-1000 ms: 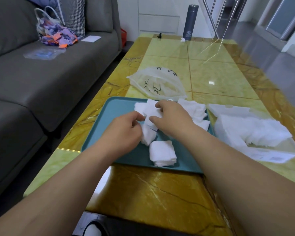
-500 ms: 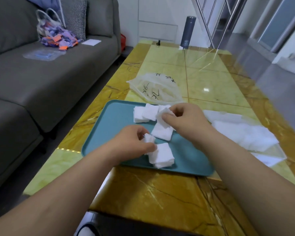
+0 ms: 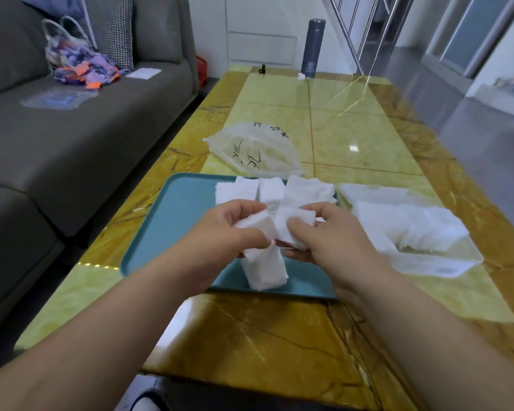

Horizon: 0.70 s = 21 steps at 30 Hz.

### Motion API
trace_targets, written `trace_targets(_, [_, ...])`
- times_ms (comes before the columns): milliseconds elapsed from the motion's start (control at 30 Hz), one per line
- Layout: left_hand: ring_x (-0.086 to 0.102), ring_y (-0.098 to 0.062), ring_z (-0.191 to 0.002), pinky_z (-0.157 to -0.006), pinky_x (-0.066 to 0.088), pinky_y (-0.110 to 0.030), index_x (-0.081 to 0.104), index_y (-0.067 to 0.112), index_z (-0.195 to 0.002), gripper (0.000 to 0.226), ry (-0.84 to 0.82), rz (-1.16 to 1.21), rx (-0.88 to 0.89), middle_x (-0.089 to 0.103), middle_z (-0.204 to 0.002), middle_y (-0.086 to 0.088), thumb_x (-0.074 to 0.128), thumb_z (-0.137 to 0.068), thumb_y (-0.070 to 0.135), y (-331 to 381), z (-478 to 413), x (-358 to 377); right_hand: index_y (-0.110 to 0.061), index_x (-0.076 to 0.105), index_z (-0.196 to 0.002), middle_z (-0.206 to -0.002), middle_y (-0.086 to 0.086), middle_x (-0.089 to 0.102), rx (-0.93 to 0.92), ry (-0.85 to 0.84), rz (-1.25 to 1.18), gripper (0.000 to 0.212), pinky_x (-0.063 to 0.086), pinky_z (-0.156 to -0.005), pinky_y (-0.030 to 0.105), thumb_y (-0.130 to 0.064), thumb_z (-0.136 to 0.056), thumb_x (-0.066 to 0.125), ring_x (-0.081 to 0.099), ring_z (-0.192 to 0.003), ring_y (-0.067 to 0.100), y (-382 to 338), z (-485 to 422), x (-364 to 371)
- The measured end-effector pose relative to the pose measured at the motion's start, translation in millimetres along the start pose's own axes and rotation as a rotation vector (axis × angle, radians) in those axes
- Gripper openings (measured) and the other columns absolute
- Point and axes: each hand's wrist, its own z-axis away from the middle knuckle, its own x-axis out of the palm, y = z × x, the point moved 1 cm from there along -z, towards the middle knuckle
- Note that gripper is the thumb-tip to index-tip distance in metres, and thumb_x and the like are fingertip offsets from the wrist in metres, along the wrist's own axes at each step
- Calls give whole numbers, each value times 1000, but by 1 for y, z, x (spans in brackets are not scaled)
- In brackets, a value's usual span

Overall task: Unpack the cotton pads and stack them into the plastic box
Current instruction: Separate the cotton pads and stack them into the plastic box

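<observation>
Both hands meet above the teal tray (image 3: pixel 172 221) and hold white cotton pads (image 3: pixel 275 225) between them. My left hand (image 3: pixel 229 232) pinches the left part of the bunch, my right hand (image 3: pixel 330 235) grips the right part. Under the hands a small stack of pads (image 3: pixel 264 269) rests near the tray's front edge. More loose pads (image 3: pixel 279 189) lie at the tray's far side. To the right stands the clear plastic box (image 3: pixel 436 264), with white pads (image 3: pixel 407 226) piled in it.
An empty clear bag (image 3: pixel 255 151) with black writing lies behind the tray on the yellow marble table (image 3: pixel 353 129). A dark flask (image 3: pixel 312 48) stands at the table's far end. A grey sofa (image 3: pixel 72 129) runs along the left.
My hands came together and rose over the tray's front, now both holding pads. Earlier the left hand was low at the front stack and the right held a pad farther back.
</observation>
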Motion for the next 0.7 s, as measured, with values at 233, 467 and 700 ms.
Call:
trace_targets(233, [70,-22,-101,-78,60,-32,72,28,-116,41,266,-88,13,74,-113,-2,67,-88,-2,0,-13,-9,-17,71,-102,-98,6,80,-64,-20,-38,9,63,-65,29,-10,-99,67,80,-82,19,-3,-13,-2])
trace_targets(467, [76,-18,-90,-73,61,-29,72,16,-110,34,307,8,150,79,-102,-2,85,-80,6,16,-7,-15,-19,70,-99,-96,2,75,-35,4,-26,9,65,-73,34,-12,-94,72,74,-82,13,-2,-14,-1])
trace_targets(700, [66,-18,-73,-63,52,-28,69,11,-100,13,19,-35,179,78,-92,-17,76,-91,17,18,6,-2,-17,77,-98,-89,1,76,-30,-2,-23,12,63,-76,36,-18,-88,83,71,-85,16,-1,-11,-17])
